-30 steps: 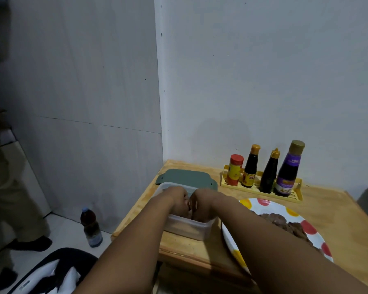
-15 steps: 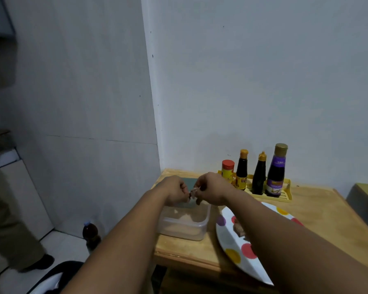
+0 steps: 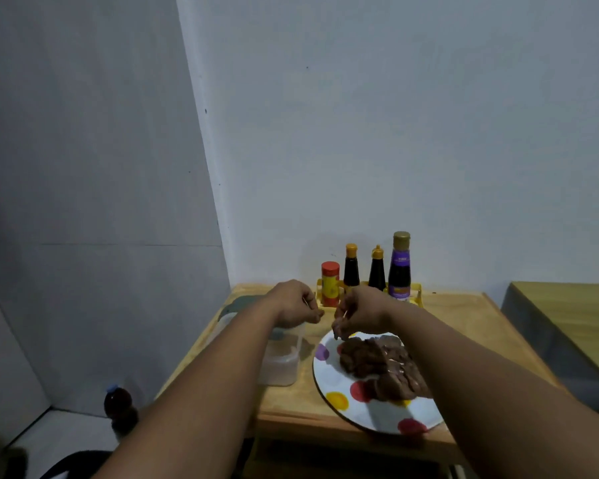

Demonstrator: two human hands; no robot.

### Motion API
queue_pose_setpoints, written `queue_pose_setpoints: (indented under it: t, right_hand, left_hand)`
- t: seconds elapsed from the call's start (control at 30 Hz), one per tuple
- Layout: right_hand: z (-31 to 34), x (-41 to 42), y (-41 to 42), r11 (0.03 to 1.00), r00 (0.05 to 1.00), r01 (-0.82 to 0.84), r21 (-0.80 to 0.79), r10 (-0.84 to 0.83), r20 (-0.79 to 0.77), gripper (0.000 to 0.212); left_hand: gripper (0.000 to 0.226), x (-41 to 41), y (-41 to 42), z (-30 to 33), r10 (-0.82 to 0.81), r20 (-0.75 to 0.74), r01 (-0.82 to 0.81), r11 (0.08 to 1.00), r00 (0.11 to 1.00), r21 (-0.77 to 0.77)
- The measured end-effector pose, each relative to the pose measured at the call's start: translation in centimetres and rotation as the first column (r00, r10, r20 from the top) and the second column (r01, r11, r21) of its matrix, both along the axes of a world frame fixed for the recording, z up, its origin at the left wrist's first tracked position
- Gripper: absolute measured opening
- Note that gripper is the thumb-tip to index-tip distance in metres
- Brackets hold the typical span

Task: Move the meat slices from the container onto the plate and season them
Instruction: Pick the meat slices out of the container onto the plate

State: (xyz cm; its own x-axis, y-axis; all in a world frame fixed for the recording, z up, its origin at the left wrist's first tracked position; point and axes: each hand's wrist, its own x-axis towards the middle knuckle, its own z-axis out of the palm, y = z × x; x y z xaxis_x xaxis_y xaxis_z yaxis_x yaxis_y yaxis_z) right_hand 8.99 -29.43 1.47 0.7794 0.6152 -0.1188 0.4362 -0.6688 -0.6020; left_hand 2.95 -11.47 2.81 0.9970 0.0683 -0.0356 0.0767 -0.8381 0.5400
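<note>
Both hands are hovering side by side above the light wooden surface [image 3: 464, 326]. The left hand [image 3: 296, 302] is hanging over the clear rectangular plastic container [image 3: 281, 361], its fingers [image 3: 313, 314] curling inward; whether they are pinching anything I cannot tell. The right hand [image 3: 358, 312] is poised over the far rim of the round white plate with coloured polka dots [image 3: 339, 399], its fingers [image 3: 338, 331] drooping loosely downward and slightly apart, gripping nothing that shows. The dark brown meat slices [image 3: 377, 364] are lying in a heap on the plate, partly hidden behind the right forearm. The container is sitting just to the left of the plate, and its inside is looking pale and blurred. A grey-green lid [image 3: 242, 302] is peeking out behind the left forearm. Against the wall, a yellow rack [image 3: 415, 293] is carrying a red-capped yellow spice jar [image 3: 330, 283], two dark sauce bottles with orange caps [image 3: 351, 267], and a taller purple-labelled bottle [image 3: 399, 267]. On the floor, a dark bottle with a blue cap [image 3: 118, 409] is standing.
</note>
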Motion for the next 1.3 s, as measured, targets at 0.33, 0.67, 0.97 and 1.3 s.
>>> queue_pose_setpoints:
  t: [0.33, 0.67, 0.97, 1.3]
  right_hand:
    - [-0.1, -0.6, -3.9, 0.981, 0.997, 0.082, -0.174, -0.081, 0.013, 0.039]
    - [-0.3, -0.8, -4.8, 0.984, 0.991, 0.118, -0.132, -0.108, 0.078, 0.036]
    - [-0.1, -0.2, -2.5, 0.994, 0.99, 0.095, -0.063, -0.088, 0.106, 0.035]
    - [-0.4, 2.4, 1.7, 0.994, 0.988, 0.083, -0.067, -0.073, 0.138, 0.046]
  left_hand:
    - [0.023, 0.1, -4.4, -0.1, -0.135, -0.073, 0.138, 0.99, 0.988, 0.033]
    - [0.027, 0.0, -5.0, 0.2, -0.14, -0.081, 0.147, 0.985, 0.987, 0.092]
    - [0.019, 0.2, -1.4, 0.7, -0.08, -0.05, 0.085, 0.992, 0.995, 0.091]
    - [0.013, 1.5, 6.6, 0.9, 0.033, 0.0, -0.032, 0.994, 0.999, 0.1]
